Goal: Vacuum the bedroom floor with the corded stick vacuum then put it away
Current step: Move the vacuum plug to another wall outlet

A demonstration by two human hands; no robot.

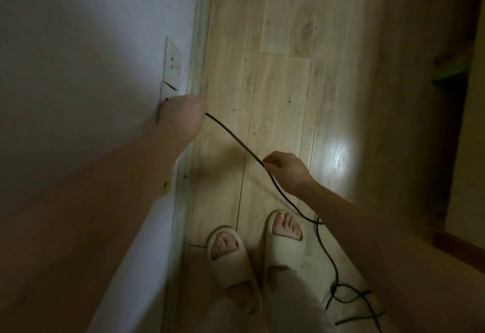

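Wood floor [283,44] | left hand [181,114] at socket [172,70] | right hand [286,170] pinches cord [236,138]

The wall [78,70] closes off the left side, its socket plate [172,70] partly covered by the left hand [181,114]. A black cord [236,141] stretches across the near floor [283,44] to the right hand [283,170], then tangles beside the slippers [284,243]. Farther floor lies open.

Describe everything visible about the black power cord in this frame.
The black power cord is thin and looks rubber-coated. It runs from the left hand at the wall socket plate, slanting down to the right hand, which pinches it. Beyond, it drops past the slippers and lies in loose tangled loops on the wood floor. Its plug is hidden.
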